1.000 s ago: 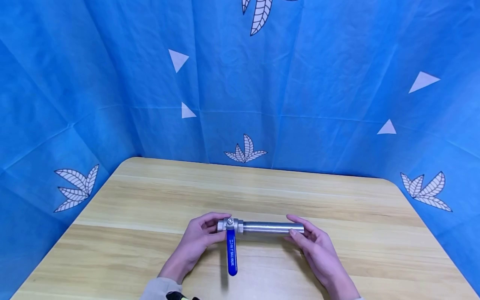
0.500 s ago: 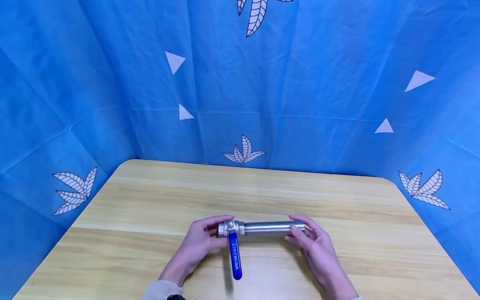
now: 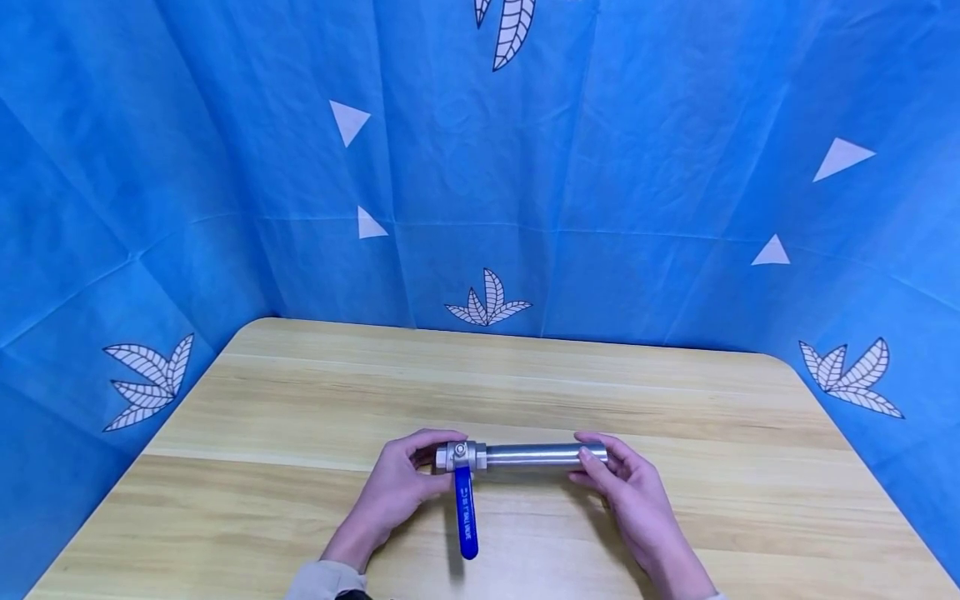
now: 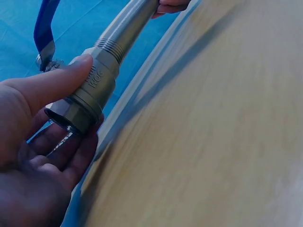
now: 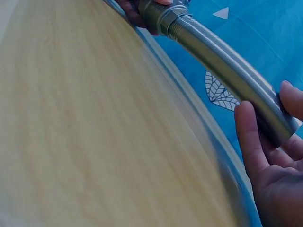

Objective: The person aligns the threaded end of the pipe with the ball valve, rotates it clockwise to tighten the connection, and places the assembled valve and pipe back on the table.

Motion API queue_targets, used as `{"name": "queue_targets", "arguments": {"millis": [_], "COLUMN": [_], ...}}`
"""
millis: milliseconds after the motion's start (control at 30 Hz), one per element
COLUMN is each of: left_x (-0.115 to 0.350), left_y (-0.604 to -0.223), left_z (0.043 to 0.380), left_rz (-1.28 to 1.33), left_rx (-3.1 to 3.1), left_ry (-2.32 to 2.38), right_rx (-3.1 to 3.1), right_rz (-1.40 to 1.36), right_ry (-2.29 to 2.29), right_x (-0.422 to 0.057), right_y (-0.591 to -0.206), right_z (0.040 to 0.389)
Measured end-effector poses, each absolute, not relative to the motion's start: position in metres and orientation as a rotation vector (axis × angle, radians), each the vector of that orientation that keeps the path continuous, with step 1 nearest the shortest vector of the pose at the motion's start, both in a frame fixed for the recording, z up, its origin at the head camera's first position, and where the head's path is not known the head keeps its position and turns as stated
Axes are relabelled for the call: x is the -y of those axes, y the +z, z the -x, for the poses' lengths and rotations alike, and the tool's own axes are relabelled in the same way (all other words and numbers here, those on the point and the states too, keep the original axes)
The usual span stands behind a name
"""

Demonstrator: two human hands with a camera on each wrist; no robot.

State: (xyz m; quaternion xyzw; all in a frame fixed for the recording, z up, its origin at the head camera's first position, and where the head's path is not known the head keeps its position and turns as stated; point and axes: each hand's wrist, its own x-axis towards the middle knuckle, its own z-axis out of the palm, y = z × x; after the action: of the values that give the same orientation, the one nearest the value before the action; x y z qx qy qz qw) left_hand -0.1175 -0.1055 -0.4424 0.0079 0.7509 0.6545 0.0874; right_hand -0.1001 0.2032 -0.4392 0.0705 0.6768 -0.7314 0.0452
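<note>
A steel ball valve with a blue lever handle is joined to a straight metal pipe. My left hand grips the valve body at its left end, thumb in front and fingers behind. The blue handle points toward me. In the left wrist view, threads show where the pipe enters the valve, and the valve's near end is an open hex socket. My right hand holds the pipe's far right end between thumb and fingers. Shadows below put the pipe above the table.
The light wood table spreads beneath both hands. A blue curtain with white leaves and triangles hangs behind its back edge and along both sides.
Both hands keep their hold on the valve and pipe. The blue handle's lower end has shifted slightly, swinging right and then partly back left. My right fingers have moved a little on the pipe.
</note>
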Motion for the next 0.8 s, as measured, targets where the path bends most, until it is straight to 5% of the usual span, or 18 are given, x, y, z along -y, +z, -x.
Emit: {"name": "queue_targets", "arguments": {"millis": [800], "left_x": [0.109], "left_y": [-0.445], "left_z": [0.12], "left_rz": [-0.086], "left_rx": [-2.396], "left_ry": [1.694], "right_rx": [-2.389], "right_rz": [-0.115], "right_ry": [-1.999], "right_x": [-0.22], "right_y": [-0.431], "right_z": [0.098]}}
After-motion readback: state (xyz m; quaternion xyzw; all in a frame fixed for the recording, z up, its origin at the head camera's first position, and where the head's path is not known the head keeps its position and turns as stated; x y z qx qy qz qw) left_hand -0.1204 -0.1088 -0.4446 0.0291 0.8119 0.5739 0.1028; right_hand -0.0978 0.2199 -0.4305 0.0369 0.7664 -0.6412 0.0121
